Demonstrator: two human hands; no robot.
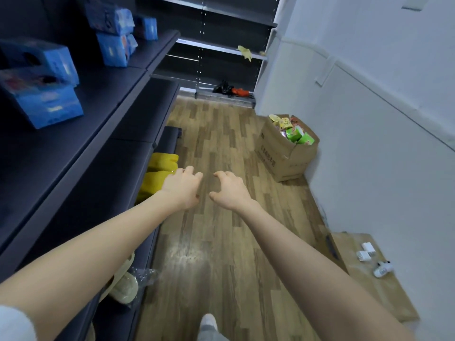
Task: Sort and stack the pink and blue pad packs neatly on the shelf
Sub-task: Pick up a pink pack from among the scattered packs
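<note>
Several blue pad packs sit on the dark shelf [81, 143] at the left: a near stack of two [46, 99], a middle stack [115, 43] and a single pack [149, 28] farther back. No pink pack shows. My left hand [182, 188] and my right hand [227, 190] reach out side by side over the wooden floor, fingers loosely curled, holding nothing. Both hands are away from the packs, below and to the right of them.
A cardboard box [283, 153] of green and yellow cups stands by the white wall at the right. Yellow packages [160, 168] lie on a lower shelf. A flat cardboard sheet [374, 286] with small white items lies at the lower right. Empty shelving stands at the back.
</note>
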